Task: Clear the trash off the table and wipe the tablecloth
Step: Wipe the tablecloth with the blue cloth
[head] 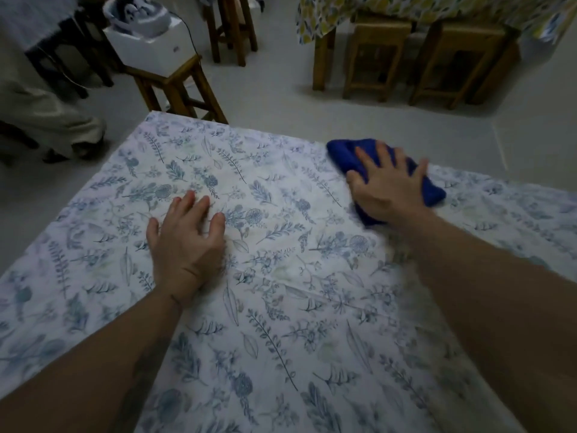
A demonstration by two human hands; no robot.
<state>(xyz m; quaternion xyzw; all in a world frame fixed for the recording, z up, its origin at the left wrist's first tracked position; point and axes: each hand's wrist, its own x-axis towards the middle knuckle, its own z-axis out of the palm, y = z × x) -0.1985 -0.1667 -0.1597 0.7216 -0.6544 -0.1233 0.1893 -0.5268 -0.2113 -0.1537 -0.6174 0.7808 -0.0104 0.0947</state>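
A white tablecloth [281, 276] printed with blue leaves and flowers covers the table in front of me. My left hand [184, 242] lies flat on it near the middle, fingers spread, holding nothing. My right hand [387, 185] presses palm-down on a crumpled dark blue cloth [346, 154] near the table's far edge; the cloth sticks out beyond my fingers and under my wrist. That hand looks slightly blurred. No trash shows on the tablecloth.
A wooden stool [178, 85] carrying a white box [150, 46] stands just past the far left corner. A person's light trouser leg [53, 120] is at left. Across the grey floor stand more wooden stools [374, 54] under a yellow-leaf tablecloth [406, 7].
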